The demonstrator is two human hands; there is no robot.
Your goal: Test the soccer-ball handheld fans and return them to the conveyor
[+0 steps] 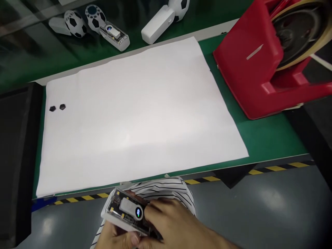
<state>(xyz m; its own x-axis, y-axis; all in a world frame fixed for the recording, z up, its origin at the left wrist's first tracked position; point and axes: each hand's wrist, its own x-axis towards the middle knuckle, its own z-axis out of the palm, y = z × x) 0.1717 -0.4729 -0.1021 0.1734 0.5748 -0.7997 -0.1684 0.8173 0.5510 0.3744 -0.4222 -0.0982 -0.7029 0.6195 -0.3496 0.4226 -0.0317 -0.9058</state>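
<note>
Over my lap, off the near table edge, is a white box-shaped electronic device with a clear top. A circuit board shows through the top, and a small round display glows blue with a green spot. My left hand grips the device from below, thumb along its near side. My right hand is closed at the device's right end, with its fingers bent over that end. Something dark shows beneath these fingers; I cannot tell what it is. The fingers hide that end of the device.
White paper covers much of the green table. Two small black pentagon pieces lie at its left. Similar devices with football-patterned balls stand behind. A red tape dispenser is at right, a black tray at left.
</note>
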